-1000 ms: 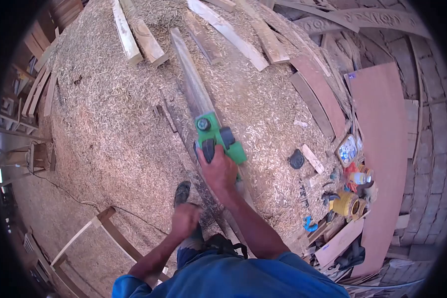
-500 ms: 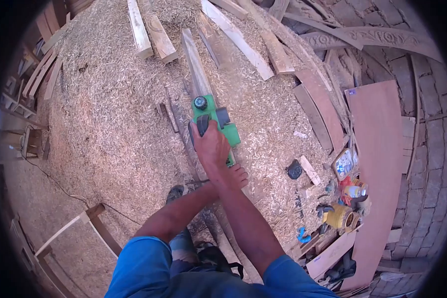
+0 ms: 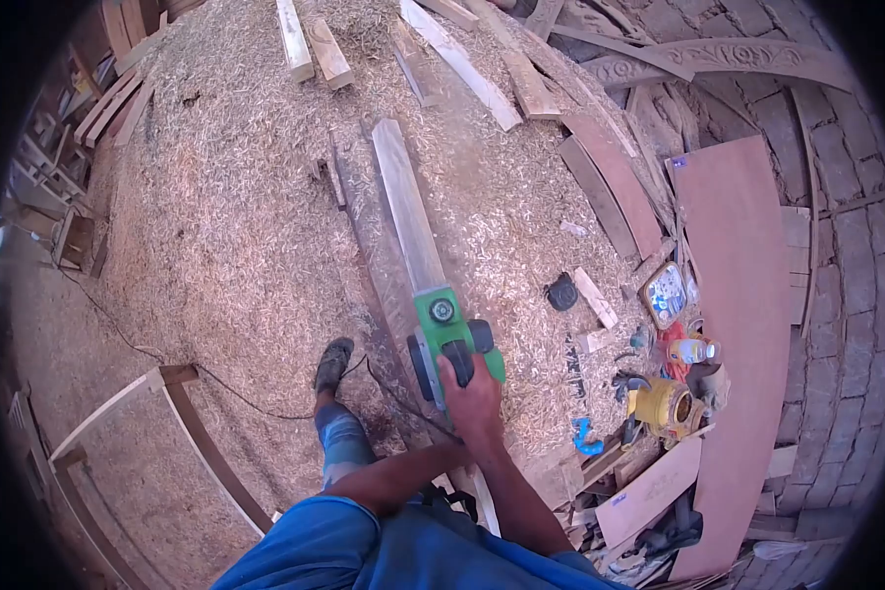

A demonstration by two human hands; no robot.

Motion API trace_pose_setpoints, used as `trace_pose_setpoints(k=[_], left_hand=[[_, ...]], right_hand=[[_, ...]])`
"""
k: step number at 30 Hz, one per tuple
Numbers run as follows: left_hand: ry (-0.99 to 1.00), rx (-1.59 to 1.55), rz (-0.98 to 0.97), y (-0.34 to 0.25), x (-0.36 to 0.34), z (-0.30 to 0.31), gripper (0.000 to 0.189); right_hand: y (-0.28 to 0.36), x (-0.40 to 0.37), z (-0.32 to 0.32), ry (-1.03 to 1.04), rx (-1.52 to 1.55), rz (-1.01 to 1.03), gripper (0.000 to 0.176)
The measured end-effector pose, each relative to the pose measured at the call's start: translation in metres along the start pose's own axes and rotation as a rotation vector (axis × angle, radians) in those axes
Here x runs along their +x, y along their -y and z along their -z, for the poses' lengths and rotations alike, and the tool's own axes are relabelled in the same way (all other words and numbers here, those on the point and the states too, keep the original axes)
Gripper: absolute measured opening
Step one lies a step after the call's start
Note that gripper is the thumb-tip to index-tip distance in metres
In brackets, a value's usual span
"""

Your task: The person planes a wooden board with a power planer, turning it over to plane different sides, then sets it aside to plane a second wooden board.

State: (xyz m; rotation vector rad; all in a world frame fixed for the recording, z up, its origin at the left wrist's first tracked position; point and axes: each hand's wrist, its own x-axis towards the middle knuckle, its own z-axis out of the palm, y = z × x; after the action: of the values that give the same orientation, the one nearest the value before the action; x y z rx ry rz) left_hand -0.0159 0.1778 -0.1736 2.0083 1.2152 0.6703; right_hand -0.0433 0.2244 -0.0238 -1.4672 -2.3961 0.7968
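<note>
My right hand (image 3: 475, 393) is closed round the black rear handle of a green electric hand planer (image 3: 441, 313). The planer rests on a long wooden board (image 3: 406, 202), whose bare far part stretches out ahead of it. My left forearm (image 3: 403, 472) crosses beneath my right wrist. The left hand's fingers are hidden behind the right arm, so what they touch does not show. Beside the board runs a darker wooden beam (image 3: 369, 285).
Wood shavings cover the ground. Several timber pieces (image 3: 462, 64) lie ahead. A wooden frame (image 3: 206, 442) stands at left, near a trailing cord (image 3: 251, 401). On the right are a yellow container (image 3: 662, 405), a blue clamp-like item (image 3: 586, 438) and a large brown panel (image 3: 733, 295).
The planer and my right hand have come back along the board toward my body, exposing more planed surface. My left fingers, seen earlier beneath the right wrist, are now hidden.
</note>
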Motion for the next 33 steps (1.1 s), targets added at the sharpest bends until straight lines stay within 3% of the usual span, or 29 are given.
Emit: trace_pose_setpoints(k=[6,13,15,18,20,21,23,28,30,33], left_hand=[[0.08,-0.194,0.092,-0.016,0.013,-0.023,0.035],[0.085,-0.514,0.196,-0.015,0.03,-0.016,0.042],[-0.022,-0.672,0.235,-0.023,0.032,0.008,0.044],[-0.346,-0.909,0.252,-0.053,0.025,0.061,0.042],[-0.296,-0.504,0.14,-0.045,0.027,0.03,0.037],[-0.131,-0.065,0.017,-0.025,0.033,-0.02,0.034],[0.041,0.392,-0.106,-0.014,0.037,-0.047,0.031],[0.073,0.473,-0.09,-0.023,0.042,-0.049,0.029],[0.004,0.665,-0.035,-0.024,0.051,-0.089,0.036],[-0.103,0.824,-0.012,-0.026,0.042,-0.072,0.037]], right_hand=[[0.008,0.027,-0.007,-0.021,-0.009,0.057,0.05],[0.057,0.118,-0.03,-0.027,-0.048,0.079,0.057],[0.073,0.144,-0.036,-0.01,-0.037,0.084,0.057],[0.102,0.181,-0.046,0.018,-0.037,0.072,0.057],[0.125,0.207,-0.049,0.029,-0.028,0.045,0.057],[0.134,0.22,-0.051,0.033,-0.025,0.029,0.056],[0.146,0.25,-0.058,0.051,-0.007,0.071,0.063],[0.189,0.308,-0.078,0.0,0.105,0.128,0.062],[0.207,0.329,-0.088,-0.025,0.061,0.122,0.055],[0.225,0.359,-0.106,-0.085,0.099,0.212,0.057]])
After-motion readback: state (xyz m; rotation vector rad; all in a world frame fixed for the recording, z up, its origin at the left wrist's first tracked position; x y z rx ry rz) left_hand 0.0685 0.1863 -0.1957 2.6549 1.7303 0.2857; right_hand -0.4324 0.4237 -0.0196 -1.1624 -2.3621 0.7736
